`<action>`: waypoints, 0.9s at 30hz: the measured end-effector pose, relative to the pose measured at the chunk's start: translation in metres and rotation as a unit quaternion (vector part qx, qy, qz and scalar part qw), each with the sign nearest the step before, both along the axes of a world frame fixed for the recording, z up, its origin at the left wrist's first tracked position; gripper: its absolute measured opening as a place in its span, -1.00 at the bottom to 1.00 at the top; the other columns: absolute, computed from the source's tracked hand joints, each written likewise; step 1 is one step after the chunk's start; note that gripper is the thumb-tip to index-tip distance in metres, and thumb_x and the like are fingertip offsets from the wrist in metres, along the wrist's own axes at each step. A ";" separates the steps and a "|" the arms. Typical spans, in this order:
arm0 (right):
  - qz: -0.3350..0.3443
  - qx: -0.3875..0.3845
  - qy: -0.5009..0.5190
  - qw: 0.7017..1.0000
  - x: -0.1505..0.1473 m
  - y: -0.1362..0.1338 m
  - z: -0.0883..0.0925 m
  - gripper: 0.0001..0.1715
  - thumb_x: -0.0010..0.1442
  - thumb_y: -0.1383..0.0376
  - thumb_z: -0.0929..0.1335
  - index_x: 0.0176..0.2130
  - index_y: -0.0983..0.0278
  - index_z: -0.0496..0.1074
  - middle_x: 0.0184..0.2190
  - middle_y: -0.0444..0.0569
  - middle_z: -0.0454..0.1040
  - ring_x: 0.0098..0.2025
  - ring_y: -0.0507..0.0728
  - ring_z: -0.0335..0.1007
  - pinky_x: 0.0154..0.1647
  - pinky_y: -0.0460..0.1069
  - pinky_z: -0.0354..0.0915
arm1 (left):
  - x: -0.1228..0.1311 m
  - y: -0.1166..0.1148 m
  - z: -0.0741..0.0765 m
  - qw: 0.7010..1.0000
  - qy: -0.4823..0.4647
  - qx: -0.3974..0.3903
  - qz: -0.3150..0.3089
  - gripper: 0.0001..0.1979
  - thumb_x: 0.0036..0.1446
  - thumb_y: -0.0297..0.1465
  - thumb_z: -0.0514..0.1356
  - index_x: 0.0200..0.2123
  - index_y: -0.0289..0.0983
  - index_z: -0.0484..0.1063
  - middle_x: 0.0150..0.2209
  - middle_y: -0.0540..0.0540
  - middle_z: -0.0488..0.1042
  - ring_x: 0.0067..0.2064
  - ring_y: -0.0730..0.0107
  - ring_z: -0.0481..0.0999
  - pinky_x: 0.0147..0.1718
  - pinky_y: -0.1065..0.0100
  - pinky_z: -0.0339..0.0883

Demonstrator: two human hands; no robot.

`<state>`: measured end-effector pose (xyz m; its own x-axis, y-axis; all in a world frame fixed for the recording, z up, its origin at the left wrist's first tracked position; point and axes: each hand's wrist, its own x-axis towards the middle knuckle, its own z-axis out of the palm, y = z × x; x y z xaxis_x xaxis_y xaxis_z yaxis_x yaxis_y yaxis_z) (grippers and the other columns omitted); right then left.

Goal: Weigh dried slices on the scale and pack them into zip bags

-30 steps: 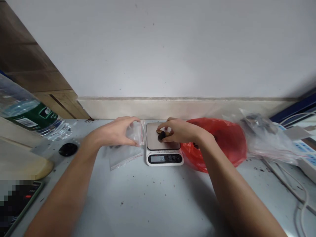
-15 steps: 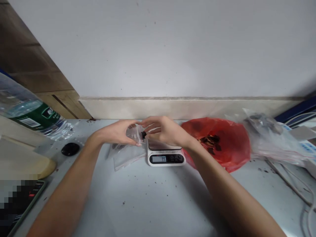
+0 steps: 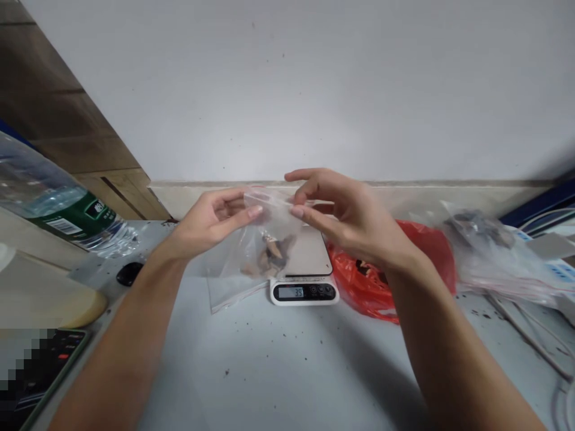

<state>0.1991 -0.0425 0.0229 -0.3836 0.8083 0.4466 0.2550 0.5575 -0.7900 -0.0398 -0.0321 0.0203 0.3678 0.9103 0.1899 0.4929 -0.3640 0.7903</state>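
A clear zip bag with brown and dark dried pieces in its lower part hangs between my hands. My left hand pinches its upper left edge. The thumb and forefinger of my right hand close on its upper right edge. Just behind and below the bag stands a white digital scale, its display showing digits that look like 39 or 3.9. Another flat clear bag lies left of the scale. To the right is an open red plastic bag with dark pieces inside, partly hidden by my right arm.
A large water bottle leans in at the left, near a black round object and a dark device. More clear bags and grey cables lie at the right. A wall rises behind.
The clear bag has been lifted and hangs upright, its contents now visible. My right hand has moved up and right and now pinches the bag's edge. The scale's plate is more exposed.
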 end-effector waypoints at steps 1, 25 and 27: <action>-0.013 -0.009 0.009 1.000 0.001 -0.001 0.002 -0.82 0.27 0.21 0.44 -0.35 0.22 0.48 -0.01 0.07 0.59 0.03 0.22 0.55 -0.08 0.06 0.50 | 0.003 -0.003 0.001 1.000 -0.011 0.015 0.019 -0.54 0.23 -0.02 0.26 0.05 -0.18 0.62 0.04 -0.14 0.67 0.08 0.01 0.63 0.08 0.12 0.52; -0.027 0.067 -0.126 0.989 0.008 -0.013 0.017 -0.85 0.25 0.20 0.46 -0.32 0.22 0.58 -0.40 -0.09 0.62 -0.37 0.10 0.47 -0.32 -0.01 0.34 | 0.025 -0.028 0.008 0.960 0.096 0.265 -0.002 -0.84 0.33 -0.40 0.16 -0.31 -0.22 0.51 -0.36 0.06 0.62 -0.35 0.45 0.55 -0.40 0.44 0.31; -0.018 0.087 -0.139 0.986 0.003 -0.014 0.016 -0.85 0.29 0.30 0.41 -0.35 0.24 0.55 -0.42 -0.10 0.59 -0.38 0.07 0.43 -0.31 -0.02 0.31 | 0.028 -0.031 0.009 0.947 0.116 0.298 -0.019 -0.83 0.35 -0.43 0.13 -0.31 -0.22 0.47 -0.37 0.06 0.59 -0.37 0.45 0.53 -0.37 0.43 0.31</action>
